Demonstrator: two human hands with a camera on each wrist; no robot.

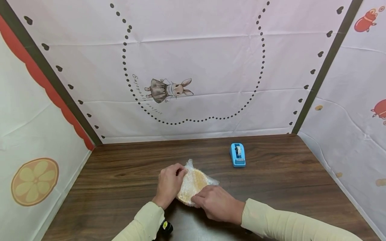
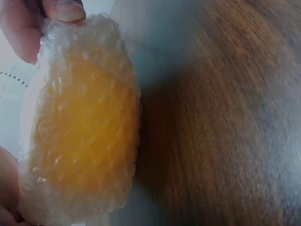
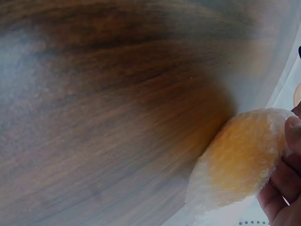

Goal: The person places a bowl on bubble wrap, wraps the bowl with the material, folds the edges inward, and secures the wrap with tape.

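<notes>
A round yellow object [image 1: 199,180] sits low over the brown table, wrapped in clear bubble wrap [image 1: 187,187]. Loose corners of the wrap stick out at its top and right side. My left hand [image 1: 169,184] pinches the wrap at the upper left edge, the thumb pressed on it in the left wrist view. At the lower right edge, my right hand [image 1: 217,203] grips the bundle between thumb and curled fingers. Both wrist views show the yellow colour through the bubbles; the wrap blurs the object's exact shape.
A blue tape dispenser [image 1: 238,155] with a roll in it stands at the back right of the wooden table [image 1: 126,170]. Printed cloth [image 1: 211,73] hangs around the back and sides. A small black item [image 1: 167,228] shows by my left sleeve.
</notes>
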